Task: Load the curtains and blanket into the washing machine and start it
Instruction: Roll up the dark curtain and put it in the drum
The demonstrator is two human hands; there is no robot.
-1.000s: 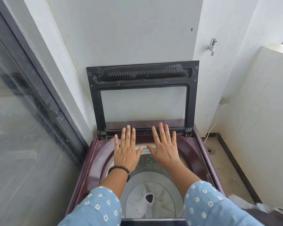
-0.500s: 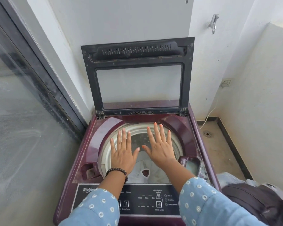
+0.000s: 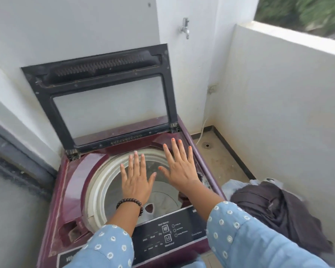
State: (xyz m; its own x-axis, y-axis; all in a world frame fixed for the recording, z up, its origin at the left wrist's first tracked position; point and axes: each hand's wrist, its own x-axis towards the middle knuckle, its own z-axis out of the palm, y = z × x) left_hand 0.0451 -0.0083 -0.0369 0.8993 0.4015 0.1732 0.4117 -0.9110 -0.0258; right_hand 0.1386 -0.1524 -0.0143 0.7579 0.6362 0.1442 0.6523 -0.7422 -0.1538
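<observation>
Laundry is sitting in a dark heap on the floor just to the right of the washing machine, with something pale blue poking out at the back of the pile, so I can't really tell which bit is curtain and which is blanket. Nothing's been loaded: the drum looks bare down to the bottom. Lid is up and leaning toward the wall, so I'd say that part is sorted. Both hands are held flat over the opening, palms down, holding nothing: left hand with fingers straight and slightly apart, right hand with fingers spread wider. Control panel is at the front edge, nothing pressed as far as I can see. My guess is basically all of it is left: grab the pile, stuff it in, shut the lid, hit start.
</observation>
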